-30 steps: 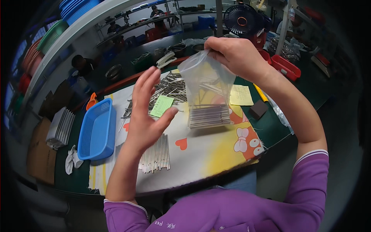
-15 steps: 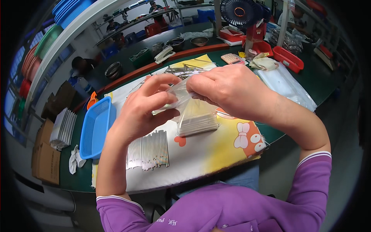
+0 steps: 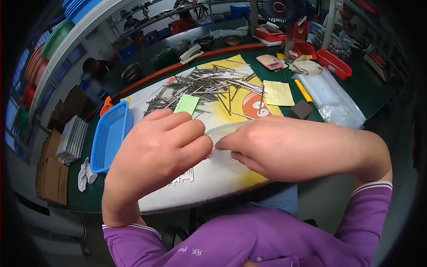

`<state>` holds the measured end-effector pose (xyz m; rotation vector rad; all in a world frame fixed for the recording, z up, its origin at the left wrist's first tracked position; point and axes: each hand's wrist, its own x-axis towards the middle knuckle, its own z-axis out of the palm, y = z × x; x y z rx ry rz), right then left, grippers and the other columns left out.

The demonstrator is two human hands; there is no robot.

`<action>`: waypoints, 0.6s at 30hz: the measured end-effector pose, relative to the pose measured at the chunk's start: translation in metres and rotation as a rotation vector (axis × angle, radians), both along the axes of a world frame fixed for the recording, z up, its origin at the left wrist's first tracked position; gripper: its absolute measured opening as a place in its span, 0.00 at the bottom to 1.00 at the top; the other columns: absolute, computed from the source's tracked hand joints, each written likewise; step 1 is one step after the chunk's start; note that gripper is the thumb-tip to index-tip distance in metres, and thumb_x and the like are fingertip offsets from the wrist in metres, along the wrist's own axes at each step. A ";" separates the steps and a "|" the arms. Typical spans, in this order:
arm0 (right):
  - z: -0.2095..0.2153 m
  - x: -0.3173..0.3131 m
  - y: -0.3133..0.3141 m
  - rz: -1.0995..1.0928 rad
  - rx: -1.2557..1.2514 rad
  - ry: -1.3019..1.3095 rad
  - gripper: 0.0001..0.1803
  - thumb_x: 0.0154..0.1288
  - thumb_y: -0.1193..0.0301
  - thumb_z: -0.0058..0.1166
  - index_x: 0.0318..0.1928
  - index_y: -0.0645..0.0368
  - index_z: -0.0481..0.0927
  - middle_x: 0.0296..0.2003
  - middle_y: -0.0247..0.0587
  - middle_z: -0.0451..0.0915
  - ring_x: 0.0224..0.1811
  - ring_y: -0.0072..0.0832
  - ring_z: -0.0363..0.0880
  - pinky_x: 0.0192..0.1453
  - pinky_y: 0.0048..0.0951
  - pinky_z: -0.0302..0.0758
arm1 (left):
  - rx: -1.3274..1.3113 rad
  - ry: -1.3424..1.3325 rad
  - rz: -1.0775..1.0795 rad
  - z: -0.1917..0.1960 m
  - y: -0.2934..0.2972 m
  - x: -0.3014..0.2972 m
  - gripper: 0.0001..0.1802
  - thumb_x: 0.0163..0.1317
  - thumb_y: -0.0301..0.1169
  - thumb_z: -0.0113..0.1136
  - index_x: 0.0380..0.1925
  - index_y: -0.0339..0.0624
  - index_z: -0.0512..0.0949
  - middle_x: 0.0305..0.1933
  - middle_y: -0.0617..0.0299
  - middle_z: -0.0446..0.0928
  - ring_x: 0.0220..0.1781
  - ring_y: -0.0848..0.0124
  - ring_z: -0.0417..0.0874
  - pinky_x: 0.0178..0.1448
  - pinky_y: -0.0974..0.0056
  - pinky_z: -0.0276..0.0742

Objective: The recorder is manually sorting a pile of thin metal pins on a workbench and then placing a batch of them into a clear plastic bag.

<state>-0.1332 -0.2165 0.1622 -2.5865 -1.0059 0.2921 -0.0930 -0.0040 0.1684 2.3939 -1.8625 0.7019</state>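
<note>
My left hand (image 3: 158,149) and my right hand (image 3: 284,147) meet over the front of the table, both pinching a clear plastic bag (image 3: 222,132) of thin metal rods between them. The bag lies flat and is mostly hidden under my fingers. A row of bundled rods (image 3: 183,176) peeks out below my left hand. Behind my hands a loose heap of metal rods (image 3: 209,86) spreads over a white and yellow printed mat (image 3: 222,178), with a green slip of paper (image 3: 186,104) on it.
A blue plastic basket (image 3: 109,135) stands at the left. A yellow note (image 3: 278,92), a dark block (image 3: 301,109), a pile of clear bags (image 3: 331,100), a pink calculator (image 3: 271,62), red trays (image 3: 336,63) and a fan (image 3: 280,9) lie to the right and behind.
A second ago my right hand held the bag up and open, my left hand free. Both hands have come down and closed together on the bag, now flat near the mat.
</note>
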 end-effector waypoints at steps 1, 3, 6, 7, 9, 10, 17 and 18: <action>-0.001 0.009 0.009 -0.032 -0.120 0.150 0.12 0.61 0.71 0.44 0.41 0.62 0.77 0.34 0.53 0.78 0.39 0.46 0.77 0.42 0.38 0.73 | 0.017 -0.012 -0.035 -0.003 -0.005 -0.001 0.10 0.39 0.31 0.63 0.23 0.44 0.73 0.25 0.65 0.70 0.28 0.67 0.74 0.30 0.66 0.66; -0.008 0.032 0.019 -0.047 -0.233 0.321 0.15 0.59 0.72 0.45 0.45 0.63 0.76 0.40 0.53 0.77 0.45 0.43 0.76 0.46 0.37 0.72 | 0.026 -0.024 -0.098 -0.009 -0.011 -0.003 0.10 0.40 0.30 0.62 0.25 0.45 0.74 0.27 0.65 0.71 0.29 0.68 0.74 0.30 0.66 0.67; -0.048 0.057 0.017 -0.048 -0.192 0.266 0.17 0.59 0.70 0.46 0.48 0.60 0.76 0.43 0.52 0.77 0.48 0.42 0.75 0.49 0.37 0.71 | -0.019 -0.056 -0.126 -0.015 -0.020 -0.002 0.10 0.41 0.30 0.61 0.27 0.45 0.74 0.27 0.66 0.70 0.29 0.69 0.74 0.31 0.67 0.68; -0.054 0.061 0.017 -0.057 -0.155 0.196 0.16 0.59 0.70 0.45 0.47 0.59 0.75 0.43 0.51 0.76 0.49 0.42 0.74 0.49 0.37 0.70 | -0.010 -0.032 -0.119 -0.014 -0.024 -0.003 0.09 0.41 0.29 0.59 0.26 0.45 0.73 0.27 0.66 0.70 0.31 0.70 0.74 0.32 0.67 0.68; -0.074 0.051 0.005 -0.026 -0.153 0.179 0.16 0.59 0.70 0.45 0.47 0.59 0.75 0.42 0.51 0.76 0.49 0.42 0.74 0.49 0.37 0.70 | -0.034 0.004 -0.168 -0.021 -0.030 -0.007 0.09 0.41 0.30 0.58 0.26 0.45 0.73 0.27 0.66 0.69 0.31 0.71 0.73 0.32 0.68 0.68; -0.085 0.028 -0.033 -0.036 -0.155 0.156 0.16 0.59 0.70 0.45 0.47 0.59 0.75 0.42 0.51 0.76 0.48 0.42 0.74 0.49 0.37 0.70 | -0.066 0.032 -0.258 -0.025 -0.038 -0.011 0.09 0.41 0.30 0.57 0.25 0.44 0.72 0.27 0.66 0.68 0.31 0.71 0.73 0.33 0.69 0.68; -0.115 0.025 -0.005 0.030 -0.117 0.006 0.14 0.59 0.71 0.45 0.46 0.58 0.75 0.40 0.51 0.76 0.48 0.42 0.74 0.48 0.38 0.70 | -0.256 0.018 -0.393 -0.065 -0.051 -0.027 0.13 0.44 0.30 0.58 0.33 0.43 0.75 0.30 0.66 0.70 0.30 0.73 0.73 0.32 0.69 0.68; -0.117 0.029 0.000 0.051 -0.113 -0.017 0.14 0.59 0.71 0.46 0.46 0.58 0.75 0.40 0.50 0.76 0.47 0.42 0.74 0.48 0.38 0.70 | -0.259 0.004 -0.378 -0.068 -0.045 -0.027 0.13 0.44 0.30 0.58 0.33 0.43 0.75 0.30 0.66 0.70 0.30 0.73 0.73 0.32 0.69 0.68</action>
